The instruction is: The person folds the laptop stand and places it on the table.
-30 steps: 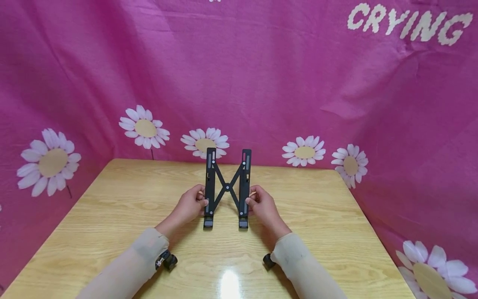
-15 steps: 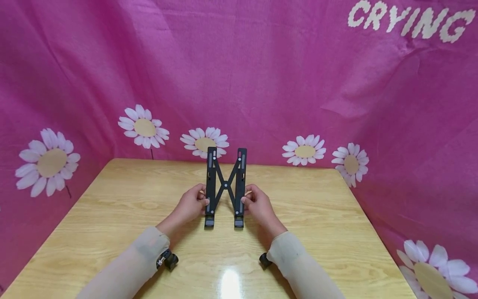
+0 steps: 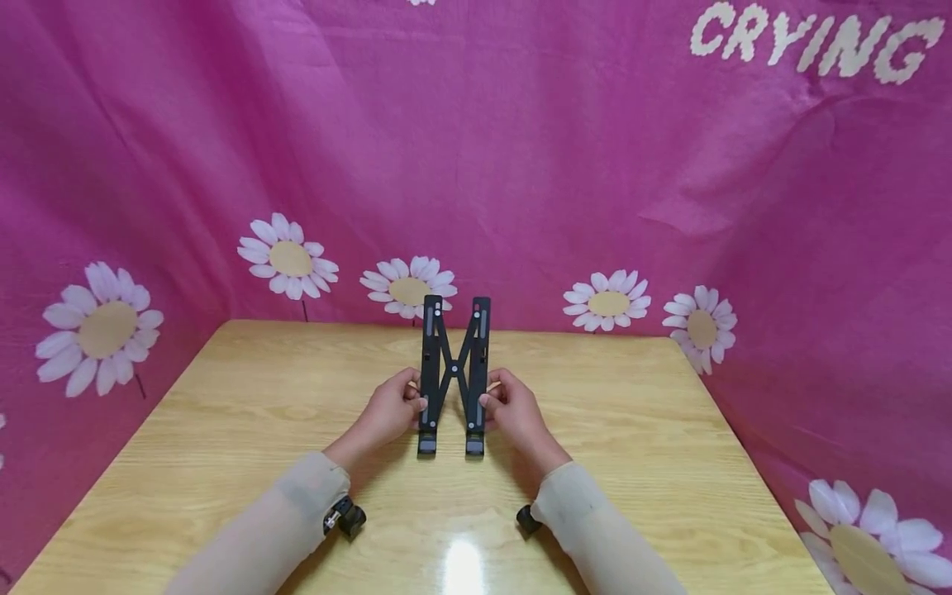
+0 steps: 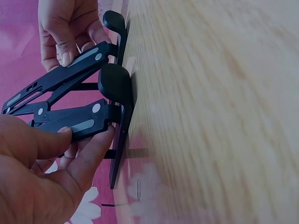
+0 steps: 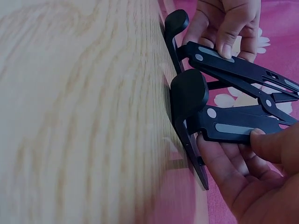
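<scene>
A black folding laptop stand (image 3: 454,369) stands on the wooden table, its two long arms joined by crossed bars with a pivot in the middle. My left hand (image 3: 390,406) pinches the left arm low down, thumb on the grey pad on top and fingers beneath. On the other side my right hand (image 3: 516,409) grips the right arm the same way. In the left wrist view the stand (image 4: 70,121) shows its raised arms, base bars and rounded front hooks. The right wrist view shows the right thumb on the near arm of the stand (image 5: 238,123).
The wooden table (image 3: 595,496) has a light grain and a bright reflection near its front. A pink cloth (image 3: 476,165) with white daisies hangs behind and at both sides. Small black cameras (image 3: 349,519) sit at the wrists by the beige sleeves.
The stand's two arms have come closer together, and its crossed bars stand narrower. First the right hand moved left, then the left hand moved right, both keeping their grip.
</scene>
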{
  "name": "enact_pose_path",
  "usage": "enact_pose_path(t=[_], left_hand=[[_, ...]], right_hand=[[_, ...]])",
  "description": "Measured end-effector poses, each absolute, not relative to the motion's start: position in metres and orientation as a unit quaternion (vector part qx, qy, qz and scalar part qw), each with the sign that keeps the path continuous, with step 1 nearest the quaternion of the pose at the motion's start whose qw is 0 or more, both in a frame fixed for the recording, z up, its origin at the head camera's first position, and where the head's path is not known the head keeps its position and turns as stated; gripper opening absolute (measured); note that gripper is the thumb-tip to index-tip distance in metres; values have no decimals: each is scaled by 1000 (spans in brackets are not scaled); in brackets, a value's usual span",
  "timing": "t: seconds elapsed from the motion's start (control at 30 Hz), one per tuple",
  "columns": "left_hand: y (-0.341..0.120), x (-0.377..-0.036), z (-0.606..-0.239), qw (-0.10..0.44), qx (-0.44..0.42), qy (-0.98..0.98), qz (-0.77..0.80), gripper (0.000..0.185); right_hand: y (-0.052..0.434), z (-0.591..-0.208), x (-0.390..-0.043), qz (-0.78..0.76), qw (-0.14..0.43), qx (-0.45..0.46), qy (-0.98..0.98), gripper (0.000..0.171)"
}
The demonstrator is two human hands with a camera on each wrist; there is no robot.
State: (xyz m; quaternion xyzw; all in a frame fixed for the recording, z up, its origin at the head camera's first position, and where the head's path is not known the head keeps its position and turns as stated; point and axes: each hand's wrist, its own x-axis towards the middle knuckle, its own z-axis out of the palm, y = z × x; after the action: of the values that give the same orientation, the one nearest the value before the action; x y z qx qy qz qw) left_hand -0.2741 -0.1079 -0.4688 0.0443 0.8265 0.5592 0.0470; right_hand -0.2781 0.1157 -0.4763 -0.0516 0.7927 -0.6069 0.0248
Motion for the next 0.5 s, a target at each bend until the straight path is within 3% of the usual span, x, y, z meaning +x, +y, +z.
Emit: enact_pose_path(t=[0.5], left_hand=[[-97, -276, -472, 47, 43, 826, 561, 11]], right_hand=[[109, -478, -281, -591, 13, -63, 804, 17]])
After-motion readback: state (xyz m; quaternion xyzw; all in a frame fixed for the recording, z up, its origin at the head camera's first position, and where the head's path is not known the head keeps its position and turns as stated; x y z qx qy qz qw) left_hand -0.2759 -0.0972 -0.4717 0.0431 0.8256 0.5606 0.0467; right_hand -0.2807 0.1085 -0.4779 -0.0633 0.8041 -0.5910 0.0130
